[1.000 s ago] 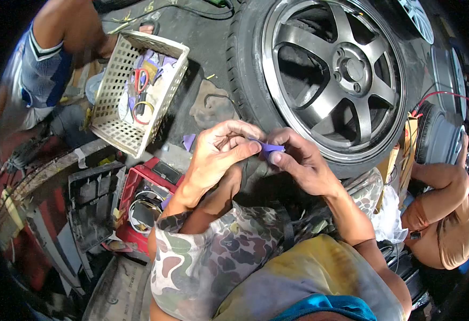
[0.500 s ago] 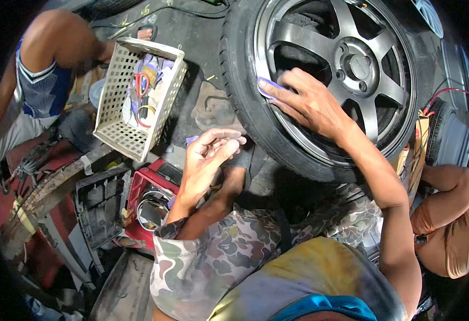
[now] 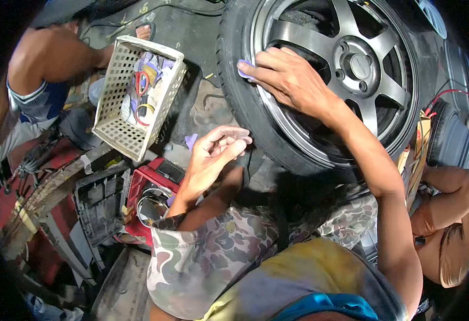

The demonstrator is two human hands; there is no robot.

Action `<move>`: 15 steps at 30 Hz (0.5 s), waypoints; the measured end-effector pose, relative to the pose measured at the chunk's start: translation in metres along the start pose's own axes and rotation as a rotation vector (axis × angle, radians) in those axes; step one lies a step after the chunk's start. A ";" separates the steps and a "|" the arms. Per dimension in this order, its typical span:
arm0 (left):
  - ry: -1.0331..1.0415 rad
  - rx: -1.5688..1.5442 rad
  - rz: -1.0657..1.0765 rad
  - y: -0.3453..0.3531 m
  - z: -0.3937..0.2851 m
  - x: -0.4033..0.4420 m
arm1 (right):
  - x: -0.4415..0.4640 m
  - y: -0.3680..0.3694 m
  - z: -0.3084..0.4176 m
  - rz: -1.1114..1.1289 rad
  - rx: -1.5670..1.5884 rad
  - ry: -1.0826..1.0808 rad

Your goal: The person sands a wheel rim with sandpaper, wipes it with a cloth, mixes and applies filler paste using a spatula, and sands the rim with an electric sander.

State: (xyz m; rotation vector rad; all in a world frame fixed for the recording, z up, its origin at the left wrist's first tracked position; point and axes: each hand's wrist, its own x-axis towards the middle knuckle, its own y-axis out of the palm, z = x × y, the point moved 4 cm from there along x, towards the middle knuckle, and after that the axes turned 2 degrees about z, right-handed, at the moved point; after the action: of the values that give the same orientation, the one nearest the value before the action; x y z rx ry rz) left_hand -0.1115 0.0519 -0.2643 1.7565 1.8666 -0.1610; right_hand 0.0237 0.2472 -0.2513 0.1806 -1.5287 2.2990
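My right hand (image 3: 299, 80) is closed on a folded piece of purple sandpaper (image 3: 245, 69), pressing it where the grey alloy wheel (image 3: 344, 37) meets its black tire (image 3: 234, 91). The wheel has thick spokes and a capped centre. Palm up by my knee, my left hand (image 3: 216, 155) has loosely curled fingers, the thumb apart from the index finger, and nothing visible in them. A scrap of purple paper (image 3: 191, 141) shows just beside that hand.
A cream plastic basket (image 3: 130, 136) holds red-handled scissors (image 3: 141, 85), purple scraps and a tape roll. Near my left forearm stands an open red case (image 3: 143, 176). People sit at the far left (image 3: 42, 80) and right (image 3: 448, 208). Another wheel (image 3: 448, 134) stands at right.
My right hand has moved left and up with the sandpaper, from the rim lip out toward the tire. My left hand has shifted slightly right. The person at left has leaned over.
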 end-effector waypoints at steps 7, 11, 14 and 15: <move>-0.053 0.045 -0.067 -0.010 0.006 -0.003 | -0.027 -0.001 0.007 0.106 0.014 0.054; 0.005 0.074 0.035 0.002 -0.008 0.003 | -0.012 0.002 0.003 -0.015 -0.004 0.057; -0.028 0.076 -0.023 -0.011 0.002 -0.003 | -0.045 -0.003 0.015 0.140 0.076 0.093; -0.047 0.070 -0.021 -0.009 0.008 -0.006 | -0.046 -0.005 0.017 0.155 0.047 0.101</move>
State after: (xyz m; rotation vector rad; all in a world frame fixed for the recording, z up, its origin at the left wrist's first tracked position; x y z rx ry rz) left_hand -0.1174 0.0417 -0.2701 1.7652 1.8670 -0.2766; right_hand 0.0661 0.2228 -0.2547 -0.0432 -1.4860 2.4251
